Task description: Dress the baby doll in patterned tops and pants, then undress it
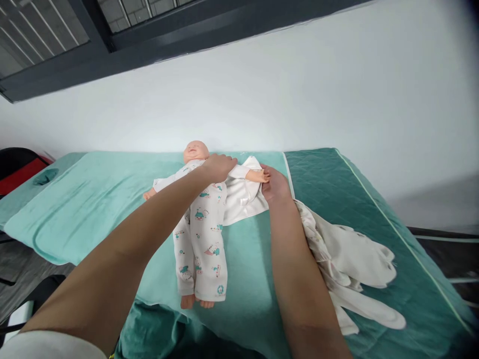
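Note:
A baby doll point(196, 149) lies on its back, dressed in a white top and white printed trousers point(209, 239). My left hand point(220, 167) is closed at the doll's shoulder, on the upper part of the white sleeve point(238, 172); its fingertips are partly hidden. At the end of that sleeve, my right hand point(276, 183) curls round the doll's bare hand point(262, 176). An open flap of white garment point(243, 203) spreads flat beneath this arm. The doll's other arm point(150, 193) reaches out to the left, partly behind my left forearm.
A light green sheet point(97, 184) covers the bed, with a dark green quilted cover point(318, 174) on the right. Crumpled white clothes point(352, 254) lie beside my right forearm. A white wall point(299, 89) and dark window frame point(157, 35) stand behind. A red and black object point(20, 172) is at far left.

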Motion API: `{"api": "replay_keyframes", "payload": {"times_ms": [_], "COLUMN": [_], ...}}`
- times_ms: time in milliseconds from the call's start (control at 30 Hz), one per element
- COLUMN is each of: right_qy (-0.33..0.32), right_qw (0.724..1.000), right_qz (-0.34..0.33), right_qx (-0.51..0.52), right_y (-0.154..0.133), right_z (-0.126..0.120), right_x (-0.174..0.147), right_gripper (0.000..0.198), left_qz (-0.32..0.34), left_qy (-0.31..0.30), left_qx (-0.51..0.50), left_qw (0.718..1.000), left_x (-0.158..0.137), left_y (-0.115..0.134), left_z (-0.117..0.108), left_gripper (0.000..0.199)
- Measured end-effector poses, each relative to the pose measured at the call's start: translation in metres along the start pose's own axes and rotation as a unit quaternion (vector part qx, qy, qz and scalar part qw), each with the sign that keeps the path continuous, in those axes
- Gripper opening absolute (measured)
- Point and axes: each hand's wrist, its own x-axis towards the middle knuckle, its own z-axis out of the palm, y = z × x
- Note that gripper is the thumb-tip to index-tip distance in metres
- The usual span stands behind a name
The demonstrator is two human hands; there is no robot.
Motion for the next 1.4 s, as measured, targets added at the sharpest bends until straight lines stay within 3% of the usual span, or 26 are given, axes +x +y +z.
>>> {"api": "replay_keyframes", "payload": {"times_ms": [133,200,267,333,400,500,600,700,833,933,1033,1133,1267,1400], "right_qy": [0.071,0.109,0.112,0.057,-0.013,-0.075,-0.120,-0.163,-0.199,-0.233,-0.256,-0.258,-0.256,-0.268], "right_qw": [0.997,0.984,0.937,0.870,0.825,0.809,0.806,0.810,0.828,0.838,0.844,0.852,0.859,0.859], "right_qz": [0.005,-0.069,-0.176,-0.258,-0.294,-0.302,-0.312,-0.305,-0.254,-0.220,-0.201,-0.177,-0.150,-0.158], "right_qx": [-0.029,-0.123,-0.279,-0.417,-0.482,-0.499,-0.488,-0.474,-0.459,-0.442,-0.426,-0.420,-0.416,-0.407], "right_y": [-0.004,-0.005,-0.003,0.002,0.008,0.016,0.022,0.026,0.026,0.023,0.020,0.016,0.011,0.005], "right_z": [0.000,0.005,0.016,0.028,0.039,0.049,0.054,0.058,0.065,0.068,0.071,0.073,0.077,0.080], "right_x": [-0.003,-0.009,-0.018,-0.029,-0.039,-0.049,-0.056,-0.062,-0.069,-0.072,-0.073,-0.075,-0.082,-0.088], "right_gripper": [0.022,0.023,0.025,0.027,0.029,0.033,0.035,0.038,0.044,0.046,0.045,0.047,0.052,0.039], "left_qz": [-0.006,-0.006,-0.005,-0.009,-0.026,-0.056,-0.104,-0.166,-0.204,-0.242,-0.245,-0.217,-0.143,-0.097], "left_qy": [-0.019,-0.026,-0.029,-0.022,-0.016,0.005,0.081,0.177,0.288,0.324,0.331,0.333,0.344,0.368], "left_qx": [-0.005,-0.011,-0.019,-0.034,-0.058,-0.103,-0.180,-0.313,-0.484,-0.558,-0.596,-0.593,-0.540,-0.459], "left_qw": [1.000,1.000,0.999,0.999,0.998,0.993,0.975,0.918,0.801,0.725,0.689,0.700,0.755,0.802], "left_x": [0.004,0.008,0.012,0.015,0.014,-0.001,-0.031,-0.066,-0.095,-0.098,-0.098,-0.102,-0.114,-0.119], "left_y": [0.007,0.010,0.013,0.015,0.014,0.004,-0.013,-0.030,-0.040,-0.038,-0.036,-0.034,-0.031,-0.026], "left_z": [0.000,0.003,0.008,0.013,0.015,0.015,0.018,0.034,0.070,0.090,0.097,0.095,0.093,0.093], "left_gripper": [0.043,0.043,0.044,0.041,0.036,0.031,0.032,0.032,0.026,0.029,0.028,0.021,0.023,0.027]}}
